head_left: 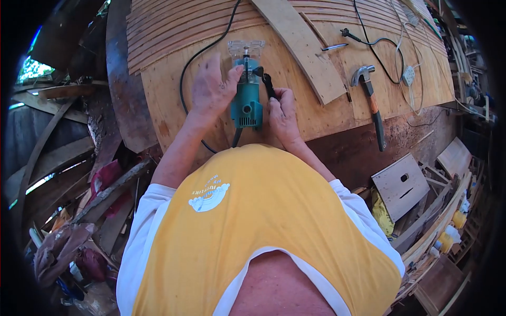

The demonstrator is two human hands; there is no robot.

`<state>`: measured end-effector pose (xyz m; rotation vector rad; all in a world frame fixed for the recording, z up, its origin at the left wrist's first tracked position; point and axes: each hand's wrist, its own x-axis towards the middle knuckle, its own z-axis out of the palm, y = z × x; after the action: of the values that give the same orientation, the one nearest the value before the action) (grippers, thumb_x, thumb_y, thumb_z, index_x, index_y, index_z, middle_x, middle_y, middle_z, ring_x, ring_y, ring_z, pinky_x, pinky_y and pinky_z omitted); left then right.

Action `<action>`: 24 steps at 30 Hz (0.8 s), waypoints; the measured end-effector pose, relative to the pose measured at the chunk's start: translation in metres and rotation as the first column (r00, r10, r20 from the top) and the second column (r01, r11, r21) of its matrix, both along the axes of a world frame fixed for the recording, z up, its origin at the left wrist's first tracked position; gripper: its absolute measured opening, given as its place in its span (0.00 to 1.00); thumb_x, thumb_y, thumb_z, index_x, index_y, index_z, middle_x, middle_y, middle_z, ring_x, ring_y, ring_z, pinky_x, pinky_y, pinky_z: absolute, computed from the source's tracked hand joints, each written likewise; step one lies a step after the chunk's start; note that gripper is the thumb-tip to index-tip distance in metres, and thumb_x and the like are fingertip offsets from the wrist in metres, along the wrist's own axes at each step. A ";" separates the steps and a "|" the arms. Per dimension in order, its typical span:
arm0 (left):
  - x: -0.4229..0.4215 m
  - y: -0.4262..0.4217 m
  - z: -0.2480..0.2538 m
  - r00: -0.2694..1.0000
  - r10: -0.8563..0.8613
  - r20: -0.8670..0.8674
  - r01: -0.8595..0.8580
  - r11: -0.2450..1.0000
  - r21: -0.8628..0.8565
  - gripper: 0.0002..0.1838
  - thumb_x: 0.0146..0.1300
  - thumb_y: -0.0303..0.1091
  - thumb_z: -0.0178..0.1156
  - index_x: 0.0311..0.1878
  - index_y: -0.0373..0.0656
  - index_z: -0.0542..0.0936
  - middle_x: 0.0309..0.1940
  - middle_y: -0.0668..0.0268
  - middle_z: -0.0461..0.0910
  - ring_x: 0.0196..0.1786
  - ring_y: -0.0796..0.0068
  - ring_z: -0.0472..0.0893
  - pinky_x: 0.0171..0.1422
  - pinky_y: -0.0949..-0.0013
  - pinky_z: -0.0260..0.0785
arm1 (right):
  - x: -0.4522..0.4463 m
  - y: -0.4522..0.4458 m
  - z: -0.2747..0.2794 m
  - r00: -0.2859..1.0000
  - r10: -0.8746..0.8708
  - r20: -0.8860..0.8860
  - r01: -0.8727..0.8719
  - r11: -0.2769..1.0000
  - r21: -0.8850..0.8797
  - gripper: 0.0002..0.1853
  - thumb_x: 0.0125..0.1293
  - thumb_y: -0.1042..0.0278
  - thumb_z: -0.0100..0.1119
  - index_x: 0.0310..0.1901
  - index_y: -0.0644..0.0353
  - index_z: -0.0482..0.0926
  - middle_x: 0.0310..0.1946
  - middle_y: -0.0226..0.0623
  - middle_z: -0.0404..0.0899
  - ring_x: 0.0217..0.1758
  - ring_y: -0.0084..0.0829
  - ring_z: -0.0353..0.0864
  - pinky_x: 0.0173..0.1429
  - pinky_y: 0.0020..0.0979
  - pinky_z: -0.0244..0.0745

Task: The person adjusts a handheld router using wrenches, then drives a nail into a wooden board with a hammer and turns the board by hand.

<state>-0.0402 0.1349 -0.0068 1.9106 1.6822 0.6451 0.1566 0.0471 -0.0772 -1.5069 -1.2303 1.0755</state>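
A teal power tool (246, 102) with a clear plastic base at its far end lies on the plywood table (168, 84). At its left side is my left hand (213, 87), blurred, its fingers apart and the thumb against the tool near the metal shaft. My right hand (283, 111), right of the tool, is closed around the handle of a black wrench (269, 86). The wrench's head reaches toward a dark knob (258, 71) on the tool's side. A black cord runs from the tool's near end.
A flat board (303, 50) lies across the table, with a pen (334, 47) beside it. Farther right are a hammer (371, 102), a black plug (350, 36) with its cord and a white socket block (408, 76). Slatted wood (174, 31) covers the far side.
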 end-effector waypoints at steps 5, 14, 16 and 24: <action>0.006 0.055 -0.025 0.979 -0.193 0.063 0.154 0.906 0.393 0.32 0.68 0.45 0.69 0.68 0.36 0.75 0.57 0.48 0.78 0.62 0.47 0.77 0.67 0.51 0.71 | -0.007 -0.011 0.012 0.998 0.021 0.067 -0.020 1.000 -0.016 0.15 0.75 0.72 0.49 0.60 0.65 0.66 0.45 0.52 0.76 0.45 0.47 0.80 0.55 0.43 0.76; 0.052 0.056 -0.046 0.997 -0.012 0.081 -0.015 0.942 0.334 0.18 0.72 0.39 0.60 0.61 0.43 0.80 0.52 0.54 0.80 0.57 0.51 0.78 0.63 0.54 0.73 | -0.019 -0.009 0.041 0.983 -0.097 0.155 0.082 0.991 0.105 0.19 0.73 0.75 0.48 0.63 0.65 0.62 0.45 0.57 0.77 0.46 0.54 0.82 0.54 0.48 0.76; 0.057 0.056 -0.044 0.999 0.026 0.024 -0.033 0.944 0.329 0.17 0.73 0.38 0.59 0.60 0.43 0.81 0.51 0.54 0.79 0.57 0.51 0.78 0.63 0.53 0.72 | -0.021 -0.005 0.040 0.977 -0.137 0.161 0.122 0.988 0.099 0.20 0.73 0.75 0.48 0.64 0.65 0.62 0.44 0.59 0.78 0.45 0.56 0.83 0.53 0.50 0.77; 0.060 0.063 -0.054 0.999 0.002 0.039 -0.015 0.935 0.354 0.16 0.72 0.36 0.58 0.59 0.44 0.81 0.50 0.53 0.80 0.60 0.51 0.76 0.67 0.53 0.69 | -0.027 -0.005 0.043 0.912 -0.136 0.386 0.127 0.991 0.051 0.25 0.70 0.73 0.52 0.66 0.61 0.60 0.40 0.61 0.83 0.40 0.63 0.85 0.47 0.58 0.77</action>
<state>0.0193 0.1976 -0.0609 2.1166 1.6358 1.0419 0.1295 0.0426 -0.0346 -1.8150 -1.3778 0.6859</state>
